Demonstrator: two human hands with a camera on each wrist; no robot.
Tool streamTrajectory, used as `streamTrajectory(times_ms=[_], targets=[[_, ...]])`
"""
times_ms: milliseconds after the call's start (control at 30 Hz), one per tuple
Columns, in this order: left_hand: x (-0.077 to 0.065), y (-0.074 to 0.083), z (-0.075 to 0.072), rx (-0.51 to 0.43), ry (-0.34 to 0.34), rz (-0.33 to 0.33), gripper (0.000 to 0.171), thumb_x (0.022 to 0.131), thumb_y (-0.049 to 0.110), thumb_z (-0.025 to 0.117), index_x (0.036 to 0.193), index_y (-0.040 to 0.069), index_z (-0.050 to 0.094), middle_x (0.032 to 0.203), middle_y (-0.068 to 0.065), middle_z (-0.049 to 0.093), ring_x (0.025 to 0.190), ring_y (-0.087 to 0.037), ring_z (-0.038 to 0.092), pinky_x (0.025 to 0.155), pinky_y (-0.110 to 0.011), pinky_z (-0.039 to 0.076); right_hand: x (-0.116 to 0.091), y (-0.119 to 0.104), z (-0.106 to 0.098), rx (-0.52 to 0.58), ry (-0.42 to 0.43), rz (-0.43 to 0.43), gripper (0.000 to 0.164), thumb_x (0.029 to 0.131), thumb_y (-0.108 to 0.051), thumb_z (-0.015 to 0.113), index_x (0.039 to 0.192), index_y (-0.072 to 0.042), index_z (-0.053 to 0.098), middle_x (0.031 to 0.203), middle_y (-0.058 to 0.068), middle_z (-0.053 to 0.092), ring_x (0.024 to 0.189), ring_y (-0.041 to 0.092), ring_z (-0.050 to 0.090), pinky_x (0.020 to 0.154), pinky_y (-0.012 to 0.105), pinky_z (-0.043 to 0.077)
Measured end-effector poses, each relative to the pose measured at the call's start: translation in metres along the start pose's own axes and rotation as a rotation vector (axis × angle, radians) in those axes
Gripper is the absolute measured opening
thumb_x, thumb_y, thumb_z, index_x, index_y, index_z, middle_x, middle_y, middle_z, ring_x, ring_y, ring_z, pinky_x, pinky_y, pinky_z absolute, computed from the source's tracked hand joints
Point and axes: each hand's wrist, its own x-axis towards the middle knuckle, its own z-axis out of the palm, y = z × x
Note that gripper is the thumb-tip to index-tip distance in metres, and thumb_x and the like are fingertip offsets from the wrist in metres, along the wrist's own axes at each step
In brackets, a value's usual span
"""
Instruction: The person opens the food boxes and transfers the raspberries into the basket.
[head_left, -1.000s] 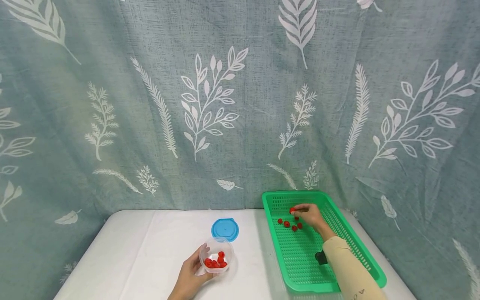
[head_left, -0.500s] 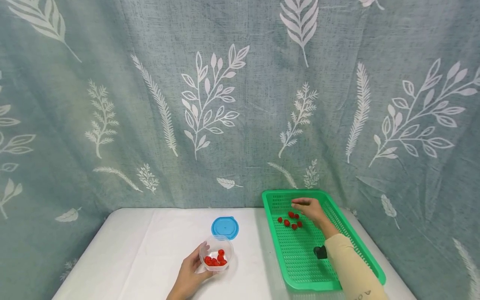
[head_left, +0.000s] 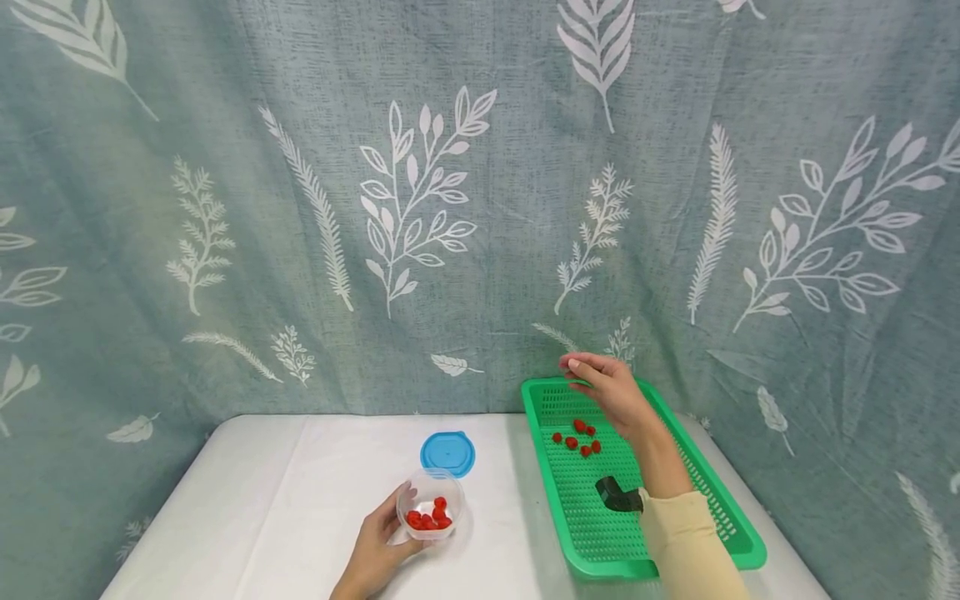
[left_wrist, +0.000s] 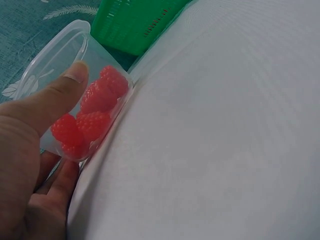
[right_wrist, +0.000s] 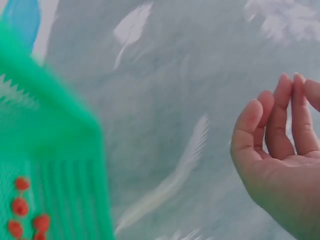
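Note:
My left hand (head_left: 377, 542) grips a clear round plastic tub (head_left: 454, 485) on the white table, thumb on its near side in the left wrist view. Several raspberries (left_wrist: 92, 107) lie in the bottom of the tub. My right hand (head_left: 609, 392) is raised over the far end of a green basket (head_left: 588, 546). Its fingers are loosely bent, and the right wrist view shows nothing held between them. Below it, several raspberries (head_left: 572, 442) lie scattered on the basket floor, apart from the hand.
A blue lid (head_left: 447, 454) lies flat on the table (head_left: 300, 500), just behind the tub. The basket stands at the table's right side, its slotted walls raised. A patterned curtain (head_left: 450, 250) hangs behind the table.
My right hand let go of a raspberry, which now lies with the others in the basket, then rose up and away. My left hand and the tub have stayed put.

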Motion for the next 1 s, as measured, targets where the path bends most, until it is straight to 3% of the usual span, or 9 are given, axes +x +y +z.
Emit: streamTrajectory(times_ms=[233, 400, 533, 700, 1000], targets=[[0.001, 0.001, 0.0, -0.032, 0.011, -0.006, 0.093, 0.071, 0.008, 0.091, 0.151, 0.002, 0.045, 0.151, -0.018, 0.052, 0.141, -0.036, 0.047, 0.114, -0.029, 0.045, -0.034, -0.014, 0.047, -0.136, -0.024, -0.044, 0.038, 0.105, -0.027, 0.057, 0.128, 0.003, 0.064, 0.116, -0.007, 0.068, 0.105, 0.012, 0.063, 0.093, 0.025, 0.056], [0.002, 0.002, -0.001, -0.032, 0.008, -0.005, 0.091, 0.072, 0.008, 0.091, 0.151, 0.002, 0.046, 0.15, -0.018, 0.053, 0.141, -0.036, 0.047, 0.115, -0.038, 0.044, -0.049, -0.003, 0.084, -0.234, -0.099, -0.03, 0.037, 0.106, -0.028, 0.056, 0.131, -0.002, 0.064, 0.128, 0.01, 0.064, 0.111, 0.022, 0.061, 0.094, 0.035, 0.055], [0.002, 0.002, -0.001, -0.002, 0.005, -0.009, 0.09, 0.073, 0.012, 0.091, 0.151, 0.003, 0.046, 0.149, -0.015, 0.055, 0.141, -0.035, 0.048, 0.115, -0.039, 0.043, -0.056, 0.016, 0.115, -0.311, -0.135, -0.054, 0.03, 0.105, -0.023, 0.057, 0.127, -0.005, 0.068, 0.137, 0.016, 0.061, 0.123, 0.032, 0.055, 0.099, 0.04, 0.054], [0.001, 0.003, -0.001, -0.012, 0.013, -0.006, 0.091, 0.072, 0.011, 0.092, 0.151, 0.002, 0.046, 0.147, -0.016, 0.056, 0.139, -0.034, 0.05, 0.115, -0.036, 0.045, -0.059, 0.05, 0.151, -0.406, -0.131, -0.053, 0.028, 0.101, -0.025, 0.063, 0.121, -0.008, 0.071, 0.138, 0.017, 0.058, 0.13, 0.038, 0.05, 0.095, 0.046, 0.055], [0.0, 0.001, -0.001, -0.016, 0.012, 0.007, 0.091, 0.073, 0.012, 0.092, 0.151, 0.001, 0.045, 0.148, -0.017, 0.055, 0.14, -0.034, 0.05, 0.112, -0.02, 0.044, -0.058, 0.113, 0.194, -0.475, -0.093, 0.004, 0.04, 0.095, -0.026, 0.066, 0.123, 0.003, 0.067, 0.14, 0.03, 0.05, 0.13, 0.047, 0.043, 0.099, 0.066, 0.049]])
